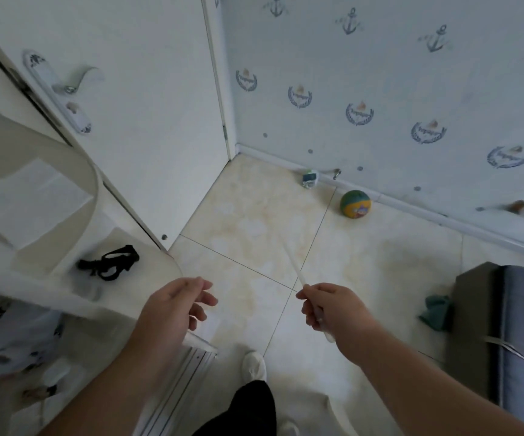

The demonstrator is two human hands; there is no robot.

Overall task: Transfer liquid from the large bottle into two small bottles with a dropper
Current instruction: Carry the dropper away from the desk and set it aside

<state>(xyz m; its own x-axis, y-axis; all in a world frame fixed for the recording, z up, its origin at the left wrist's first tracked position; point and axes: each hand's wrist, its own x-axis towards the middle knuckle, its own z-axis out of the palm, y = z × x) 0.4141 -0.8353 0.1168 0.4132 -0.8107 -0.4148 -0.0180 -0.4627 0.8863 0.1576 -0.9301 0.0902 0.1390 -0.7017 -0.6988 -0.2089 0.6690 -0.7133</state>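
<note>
Head view: the right hand [326, 306] pinches the dropper [297, 269] at its bulb end, the thin tube angled up and away over the floor [380, 262], likely carried clear of everything. The left hand [175, 305] reaches forward near the white worktop [147, 278], its grip loosely spread and holding nothing. No bottles show in this view.

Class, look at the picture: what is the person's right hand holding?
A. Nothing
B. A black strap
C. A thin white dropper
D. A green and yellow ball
C: the right hand grips a thin white dropper whose tip points up and away over the floor tiles.
</note>
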